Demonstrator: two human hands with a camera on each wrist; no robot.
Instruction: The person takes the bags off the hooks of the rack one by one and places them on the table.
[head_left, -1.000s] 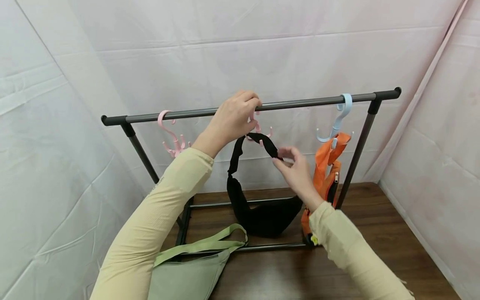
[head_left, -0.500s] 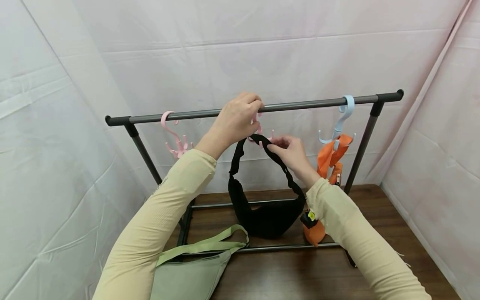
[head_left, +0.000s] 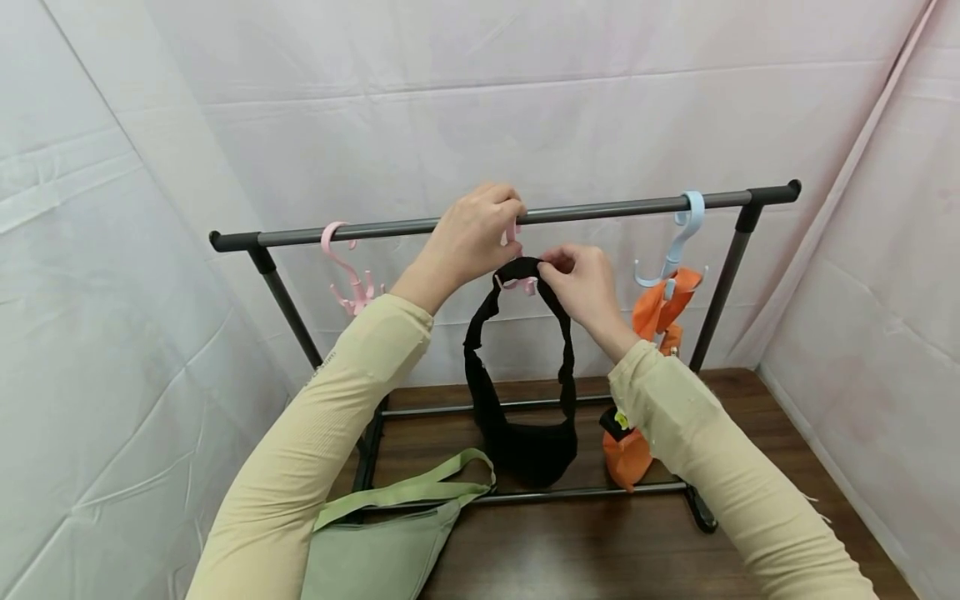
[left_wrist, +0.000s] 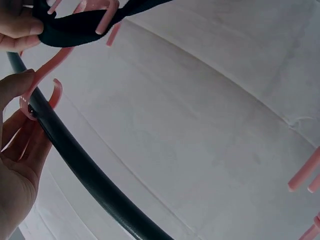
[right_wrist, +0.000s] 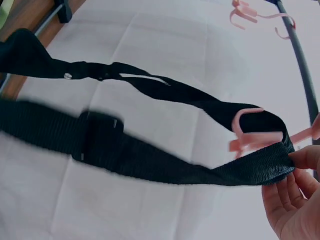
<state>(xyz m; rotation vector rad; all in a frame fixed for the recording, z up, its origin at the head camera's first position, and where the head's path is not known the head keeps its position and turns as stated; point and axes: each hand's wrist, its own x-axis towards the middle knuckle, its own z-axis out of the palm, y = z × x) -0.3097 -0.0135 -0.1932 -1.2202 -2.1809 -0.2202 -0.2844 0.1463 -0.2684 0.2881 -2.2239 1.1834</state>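
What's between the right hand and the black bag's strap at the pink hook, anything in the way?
Nothing visible. The right hand already pinches the black strap right at the pink hook, whose prongs poke through the loop. The left hand grips the hook's top at the rail. The orange bag hangs apart to the right.

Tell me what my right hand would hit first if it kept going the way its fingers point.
Probably the pink hook: the right hand pinches the black strap right beside it, fingers pointing left toward the left hand. Depth is unclear.
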